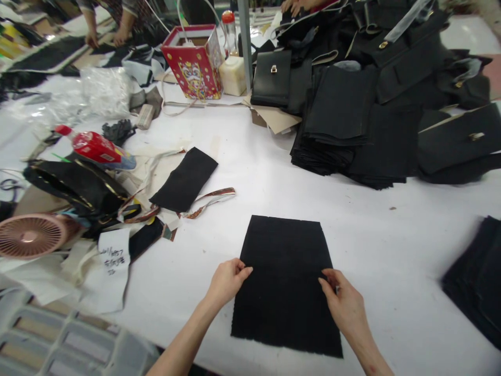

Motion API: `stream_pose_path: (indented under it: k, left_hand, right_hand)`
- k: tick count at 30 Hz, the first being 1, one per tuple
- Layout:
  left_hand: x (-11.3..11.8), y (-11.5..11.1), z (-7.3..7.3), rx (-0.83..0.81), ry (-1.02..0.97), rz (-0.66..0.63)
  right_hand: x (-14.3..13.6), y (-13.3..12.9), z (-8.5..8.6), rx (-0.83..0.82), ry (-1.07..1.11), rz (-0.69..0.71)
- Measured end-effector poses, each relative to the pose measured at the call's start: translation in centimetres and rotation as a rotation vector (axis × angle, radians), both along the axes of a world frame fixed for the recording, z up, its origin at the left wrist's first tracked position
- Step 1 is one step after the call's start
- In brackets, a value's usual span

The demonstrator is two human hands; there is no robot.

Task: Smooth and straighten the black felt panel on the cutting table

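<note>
A black fabric panel (287,292), narrower at its far end, lies on the white table (188,256) in front of me. My left hand (228,281) pinches its left edge between thumb and fingers. On the opposite side my right hand (344,297) grips the right edge, thumb on top and fingertips curled at the border. Whether the panel is one layer or more, I cannot tell. Farther off to the left rests a smaller black fabric piece (186,179), apart from both hands.
Stacked black panels (340,104) and black pieces with metal clasps (272,78) fill the back right. Another dark stack (477,282) sits at the right edge. Leftward are a pink fan (31,235), a red bottle (96,147) and a grey plastic crate (66,339). Other people's hands (107,34) show at the back.
</note>
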State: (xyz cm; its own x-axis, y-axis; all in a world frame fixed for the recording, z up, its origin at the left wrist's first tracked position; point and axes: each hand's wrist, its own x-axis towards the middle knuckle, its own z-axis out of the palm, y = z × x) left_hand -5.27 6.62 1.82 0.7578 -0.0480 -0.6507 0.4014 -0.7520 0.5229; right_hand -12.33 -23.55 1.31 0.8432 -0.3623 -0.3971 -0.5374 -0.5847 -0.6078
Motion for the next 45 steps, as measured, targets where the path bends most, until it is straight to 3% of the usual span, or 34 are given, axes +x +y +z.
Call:
stream_pose_path:
  k: [14, 19, 23, 28, 34, 39, 45]
  left_hand:
    - [-0.2, -0.1, -0.6, 0.017, -0.031, 0.017]
    - [-0.8, 0.1, 0.2, -0.013, -0.144, 0.044]
    - [-1.8, 0.3, 1.2, -0.004, -0.229, -0.086]
    - [-2.3, 0.0, 1.6, 0.106, -0.228, -0.275]
    - [-2.2, -0.5, 1.5, 0.203, -0.168, -0.331]
    - [-2.6, -0.1, 1.2, 0.228, -0.144, -0.294]
    - [-2.7, 0.5, 0.5, 0.037, -0.075, -0.106]
  right_hand:
    - [0.1, 0.5, -0.3, 0.037, -0.055, -0.083]
    - [-0.4, 0.3, 0.2, 0.026, -0.138, -0.096]
    - [-1.3, 0.1, 0.6, -0.088, -0.243, 0.076]
    - [-1.9, 0.7, 0.8, -0.277, -0.132, 0.353]
    - [-1.8, 1.5, 1.3, -0.376, -0.091, 0.447]
    - [-2.6, 1.3, 0.6, -0.281, -0.104, 0.357]
    - [-2.6, 0.3, 0.0, -0.012, -0.043, 0.12]
